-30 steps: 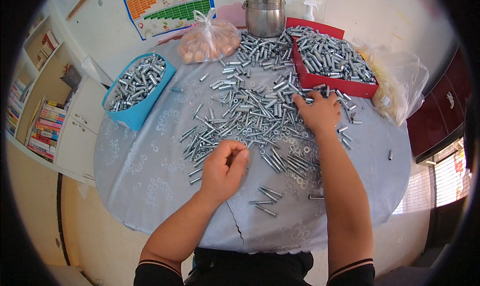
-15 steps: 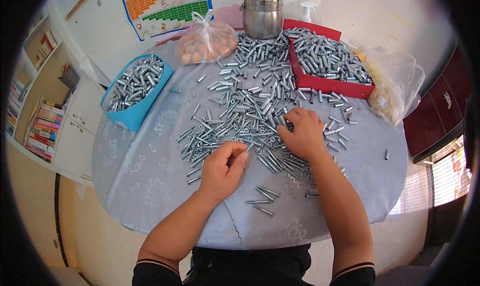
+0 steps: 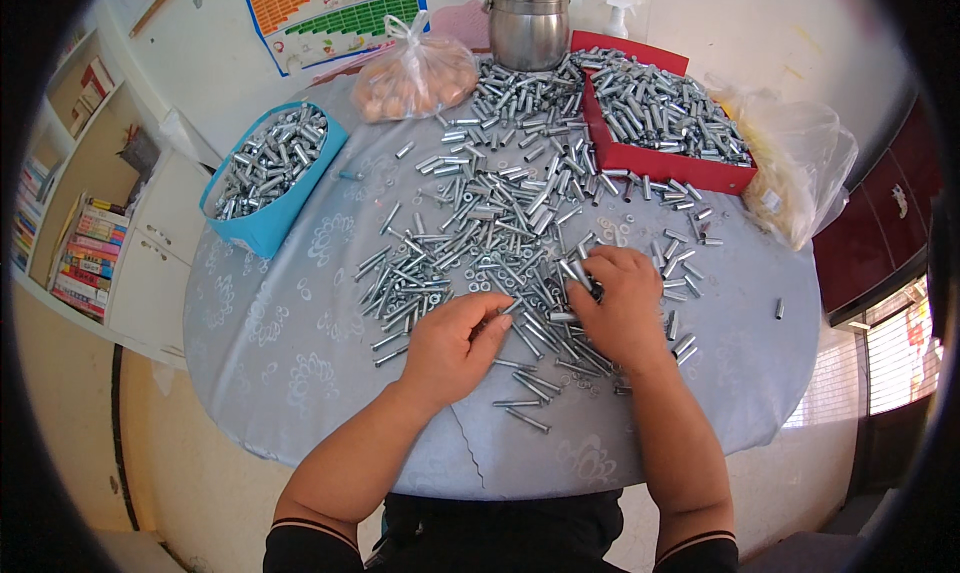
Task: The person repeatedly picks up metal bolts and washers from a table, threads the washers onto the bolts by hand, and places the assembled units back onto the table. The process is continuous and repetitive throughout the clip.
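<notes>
A wide heap of silvery metal bolts, sleeves and nuts (image 3: 490, 228) spreads over the middle of the table. At its near side, my left hand (image 3: 452, 348) is closed in a pinch, with the tip of a bolt (image 3: 514, 305) poking out between thumb and forefinger. My right hand (image 3: 622, 308) curls its fingers round metal sleeves (image 3: 574, 271) at the heap's right part; how many it grips is hidden. A few loose bolts (image 3: 528, 385) lie nearer me, between my forearms, and small washers (image 3: 580, 381) are scattered by my right wrist.
At the left stands a blue box (image 3: 262, 235) full of metal fasteners. A red box (image 3: 680, 173) heaped with sleeves is at the back right, beside a clear plastic bag (image 3: 800, 173). Farther back are a bag of eggs (image 3: 415, 81) and a steel pot (image 3: 528, 33).
My right hand has drawn back toward me and now has metal sleeves in its fingers. My left hand has shifted slightly right, still pinching the bolt.
</notes>
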Motion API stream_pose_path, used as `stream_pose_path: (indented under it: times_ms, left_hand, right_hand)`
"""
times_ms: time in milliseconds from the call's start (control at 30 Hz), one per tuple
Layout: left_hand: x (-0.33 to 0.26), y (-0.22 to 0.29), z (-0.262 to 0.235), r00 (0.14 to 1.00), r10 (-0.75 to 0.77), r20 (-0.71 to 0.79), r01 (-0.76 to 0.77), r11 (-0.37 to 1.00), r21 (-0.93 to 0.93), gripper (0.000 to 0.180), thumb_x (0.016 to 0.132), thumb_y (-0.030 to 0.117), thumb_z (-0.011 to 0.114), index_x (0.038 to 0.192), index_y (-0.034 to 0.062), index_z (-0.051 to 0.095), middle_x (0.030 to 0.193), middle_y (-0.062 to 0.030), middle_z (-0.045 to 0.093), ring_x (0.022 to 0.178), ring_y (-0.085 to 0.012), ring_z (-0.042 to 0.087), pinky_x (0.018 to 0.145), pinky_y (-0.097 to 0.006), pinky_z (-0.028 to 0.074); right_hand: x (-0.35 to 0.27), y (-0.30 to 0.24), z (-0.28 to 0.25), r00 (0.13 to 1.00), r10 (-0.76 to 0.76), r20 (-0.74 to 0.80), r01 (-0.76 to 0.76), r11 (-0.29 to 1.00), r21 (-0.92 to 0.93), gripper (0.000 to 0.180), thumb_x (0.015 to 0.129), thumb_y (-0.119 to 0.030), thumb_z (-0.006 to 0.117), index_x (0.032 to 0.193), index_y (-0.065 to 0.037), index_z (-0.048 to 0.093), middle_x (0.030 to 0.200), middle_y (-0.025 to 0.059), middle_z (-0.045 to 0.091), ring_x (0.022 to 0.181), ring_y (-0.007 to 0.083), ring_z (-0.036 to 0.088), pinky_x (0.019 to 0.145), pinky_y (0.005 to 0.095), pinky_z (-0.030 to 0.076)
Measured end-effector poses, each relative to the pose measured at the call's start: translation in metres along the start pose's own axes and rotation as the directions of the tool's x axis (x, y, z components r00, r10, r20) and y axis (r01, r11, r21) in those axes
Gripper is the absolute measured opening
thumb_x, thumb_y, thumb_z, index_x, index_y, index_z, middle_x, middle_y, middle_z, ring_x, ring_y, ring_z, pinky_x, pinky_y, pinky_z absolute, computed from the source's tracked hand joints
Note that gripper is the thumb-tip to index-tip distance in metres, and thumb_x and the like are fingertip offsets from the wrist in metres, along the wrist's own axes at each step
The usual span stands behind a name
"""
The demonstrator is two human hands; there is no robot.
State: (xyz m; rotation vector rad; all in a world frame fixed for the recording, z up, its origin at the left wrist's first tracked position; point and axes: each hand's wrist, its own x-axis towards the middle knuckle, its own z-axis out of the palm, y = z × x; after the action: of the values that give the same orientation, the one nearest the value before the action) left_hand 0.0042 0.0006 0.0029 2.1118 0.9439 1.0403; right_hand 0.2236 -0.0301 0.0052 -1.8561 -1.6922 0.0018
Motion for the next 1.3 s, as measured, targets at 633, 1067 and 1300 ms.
stream_pose_path:
  times_ms: [633,1067,1300]
  left_hand:
    - [0.001,0.001,0.007,0.985,0.172,0.005,-0.171,0.969,0.18,0.02,0.084,0.01,0.066,0.104,0.0051,0.067,0.083,-0.0092,0.067,0.066,-0.0223,0.062,0.058,-0.03,0.049]
    - [0.013,0.034,-0.034,0.878,-0.453,0.155,0.455,0.689,-0.564,0.021,0.092,0.005,0.058,0.111,0.0,0.063,0.087,-0.0057,0.066,0.066,-0.0083,0.057,0.056,-0.022,0.045]
    - [0.021,0.026,-0.001,0.87,-0.466,0.159,0.434,0.575,-0.694,0.022,0.094,0.003,0.054,0.114,-0.0021,0.058,0.104,-0.0118,0.067,0.08,-0.0171,0.067,0.069,-0.028,0.056]
  right_hand:
    - [0.01,0.011,-0.034,0.981,-0.139,0.135,0.143,0.99,-0.014,0.024,0.08,-0.019,0.069,0.102,-0.01,0.069,0.106,0.0071,0.066,0.114,0.0291,0.054,0.107,0.0559,0.028]
    - [0.004,0.014,-0.032,0.944,-0.282,0.172,0.261,0.956,0.136,0.02,0.077,-0.014,0.069,0.094,-0.005,0.066,0.096,0.0139,0.065,0.095,0.0336,0.06,0.085,0.0418,0.047]
    - [0.01,0.006,-0.034,0.969,-0.242,0.042,0.222,0.937,0.269,0.022,0.083,-0.015,0.066,0.103,-0.004,0.067,0.092,0.0151,0.064,0.092,0.0351,0.06,0.081,0.0421,0.047]
